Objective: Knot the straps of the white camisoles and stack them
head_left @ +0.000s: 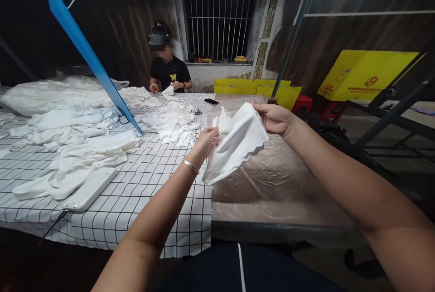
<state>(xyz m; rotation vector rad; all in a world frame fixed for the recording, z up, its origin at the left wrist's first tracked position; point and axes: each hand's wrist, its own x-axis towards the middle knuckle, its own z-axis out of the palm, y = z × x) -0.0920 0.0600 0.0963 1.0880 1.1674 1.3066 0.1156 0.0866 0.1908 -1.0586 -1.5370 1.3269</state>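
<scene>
A white piece of cloth (239, 144) with a wavy lower edge is stretched between my hands above the table. My right hand (272, 117) pinches its upper right corner between thumb and fingers. At the left side of the cloth, my left hand (207, 141) has its fingers closed on the edge; the fingertips are partly hidden and slightly blurred. Just behind the cloth lies another small white fabric piece (224, 122) with loose strings. Dark-handled scissors (197, 111) rest on the table beyond my left hand.
White fabric piles (64, 124) cover the checked tablecloth (142, 197) on the left. A white power strip (91, 190) lies near the front edge. A slanted blue post (84, 47) rises there. Across the table sits a co-worker (170, 72); a phone (211, 101) lies nearby. Yellow boxes (367, 76) stand right.
</scene>
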